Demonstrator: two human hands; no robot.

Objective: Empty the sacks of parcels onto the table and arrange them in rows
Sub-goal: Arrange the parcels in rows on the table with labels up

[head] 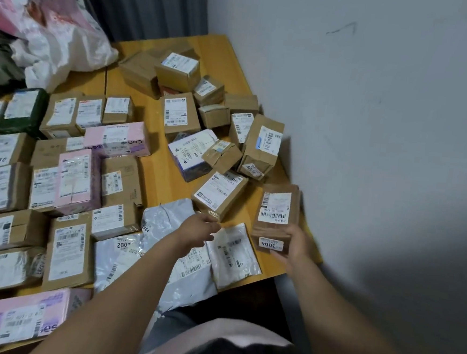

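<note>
At the table edge, right hand fingers curl round a brown parcel; left hand fingers unclear.

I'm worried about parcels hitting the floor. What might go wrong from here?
The brown box that the right hand grips hangs at the right edge of the table; a slip might drop it to the floor. The grey mailer overhangs the near edge and may slide off if nudged.
</note>
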